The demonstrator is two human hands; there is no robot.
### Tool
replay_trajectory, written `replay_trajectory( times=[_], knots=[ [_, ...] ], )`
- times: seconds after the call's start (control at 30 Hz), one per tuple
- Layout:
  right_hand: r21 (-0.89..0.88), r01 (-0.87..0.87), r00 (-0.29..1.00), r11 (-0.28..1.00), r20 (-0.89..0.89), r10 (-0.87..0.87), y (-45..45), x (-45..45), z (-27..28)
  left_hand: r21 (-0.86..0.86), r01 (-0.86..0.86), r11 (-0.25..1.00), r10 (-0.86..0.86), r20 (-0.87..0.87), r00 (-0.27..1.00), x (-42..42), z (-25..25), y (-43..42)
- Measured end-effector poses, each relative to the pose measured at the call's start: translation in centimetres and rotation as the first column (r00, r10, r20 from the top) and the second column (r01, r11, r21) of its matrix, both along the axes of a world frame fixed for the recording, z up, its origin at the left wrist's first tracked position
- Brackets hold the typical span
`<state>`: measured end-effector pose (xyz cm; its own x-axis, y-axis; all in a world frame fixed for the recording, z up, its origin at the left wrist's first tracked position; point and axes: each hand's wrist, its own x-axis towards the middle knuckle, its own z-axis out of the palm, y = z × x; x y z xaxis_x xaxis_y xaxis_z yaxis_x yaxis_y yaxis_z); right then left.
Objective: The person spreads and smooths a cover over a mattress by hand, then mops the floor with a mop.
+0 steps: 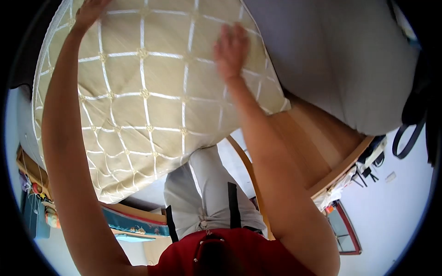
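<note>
A beige cloth with a white grid pattern and small knots spreads out in front of me, wrinkled at its lower left. At the top left, my left hand is at the cloth near its edge, its fingers partly cut off by the frame, so its grip is unclear. My right hand, blurred by motion, is over the right part of the cloth with its fingers apart and nothing in them.
A grey cushioned surface lies at the upper right beside a brown wooden panel. A blue bin stands at the lower left. A red-framed glass panel is at the lower right.
</note>
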<state>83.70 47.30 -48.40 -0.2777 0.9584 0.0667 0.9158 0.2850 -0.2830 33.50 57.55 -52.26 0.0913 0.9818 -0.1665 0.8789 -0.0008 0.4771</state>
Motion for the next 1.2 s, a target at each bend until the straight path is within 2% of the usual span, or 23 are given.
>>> replay_trajectory(
  times=[0.03,0.07,0.1,0.13,0.17,0.2,0.23,0.27,0.33,0.37,0.43,0.47,0.53,0.57,0.67,0.73,0.9,0.97,1.0,1.07,1.13,1.2],
  knots=[
    [-0.046,-0.088,0.995,0.995,0.036,0.089,-2.5,-1.2,0.5,0.199,0.121,0.973,-0.094,-0.138,0.986,1.0,-2.6,-2.2],
    [-0.089,-0.172,0.982,0.981,0.064,0.178,-4.9,-1.6,1.2,0.388,0.234,0.891,-0.116,-0.304,0.946,2.1,-5.1,-4.3],
    [-0.111,-0.163,0.985,0.980,0.043,0.168,-7.0,-0.7,1.0,0.209,0.135,0.969,-0.052,-0.359,0.932,8.2,-2.0,-8.1],
    [-0.093,-0.055,0.997,0.994,0.044,0.059,-8.3,1.1,0.3,0.023,0.028,0.999,-0.015,-0.446,0.895,14.7,1.5,-11.9],
    [-0.082,0.052,0.998,0.995,0.042,-0.048,-9.8,3.9,-0.3,0.204,0.073,0.976,-0.007,-0.304,0.953,18.1,1.7,-15.9],
    [-0.079,0.158,0.987,0.984,0.040,-0.155,-11.0,6.4,-0.3,0.212,0.068,0.975,-0.009,-0.266,0.964,21.4,2.4,-19.4],
    [-0.006,0.267,0.959,0.964,0.102,-0.265,-11.7,8.5,0.0,0.135,0.028,0.990,-0.005,-0.173,0.985,24.0,3.3,-22.4],
    [0.073,0.365,0.915,0.928,0.158,-0.372,-12.3,10.6,0.4,0.051,0.009,0.999,0.002,-0.220,0.976,26.7,4.0,-25.4],
    [0.041,0.542,0.793,0.839,0.305,-0.527,-12.5,14.6,1.1,-0.031,-0.027,0.999,0.022,-0.166,0.986,30.3,5.5,-29.9],
    [0.050,0.499,0.837,0.865,0.230,-0.496,-12.5,15.6,0.7,-0.015,-0.066,0.998,0.065,-0.046,0.997,31.7,5.8,-31.9],
    [0.055,0.394,0.913,0.917,0.086,-0.398,-12.4,16.7,-0.8,-0.087,-0.078,0.993,0.084,0.060,0.995,33.5,7.1,-35.0],
    [0.081,0.456,0.884,0.887,0.079,-0.461,-12.8,16.6,-1.0,-0.120,-0.070,0.990,0.085,0.125,0.988,34.1,7.9,-36.5],
    [0.139,0.571,0.814,0.809,0.035,-0.580,-12.3,14.9,-2.0,-0.159,0.017,0.987,0.005,0.138,0.990,34.3,8.1,-39.3],
    [0.023,0.747,0.665,0.664,-0.034,-0.747,-12.2,12.9,-1.3,-0.179,0.054,0.982,-0.029,0.140,0.990,34.0,8.4,-40.8],
    [-0.247,0.888,0.391,0.388,-0.036,-0.920,-12.4,9.3,2.2,-0.233,0.105,0.967,-0.065,0.172,0.983,33.1,9.7,-44.7],
    [-0.397,0.810,0.372,0.432,-0.222,-0.902,-11.7,11.6,1.6,-0.248,0.163,0.955,-0.124,0.167,0.978,32.0,9.9,-47.3],
    [-0.793,0.489,0.258,0.364,-0.268,-0.928,-9.3,21.3,-0.1,-0.261,0.229,0.938,-0.194,0.155,0.969,30.7,10.3,-52.1],
    [-0.466,0.743,0.522,0.481,-0.046,-0.852,-9.9,17.9,-0.2,-0.245,0.211,0.946,-0.179,0.148,0.973,31.3,10.5,-53.1],
    [-0.269,0.783,0.601,0.561,0.095,-0.794,-10.7,15.2,-0.5,-0.238,0.198,0.951,-0.169,0.136,0.976,31.5,10.6,-53.6],
    [0.093,0.494,0.839,0.864,0.210,-0.502,-14.6,8.0,-2.1,-0.207,0.145,0.968,-0.110,0.168,0.980,32.3,10.5,-54.4],
    [0.114,0.163,0.945,0.980,0.268,-0.188,-19.4,-0.7,-1.6,-0.223,0.117,0.968,-0.078,0.176,0.981,32.6,10.7,-55.4],
    [0.007,-0.146,0.971,0.989,0.191,0.142,-24.6,-8.0,-1.5,-0.237,0.007,0.971,0.029,0.146,0.989,32.3,11.5,-56.6]
  ],
)
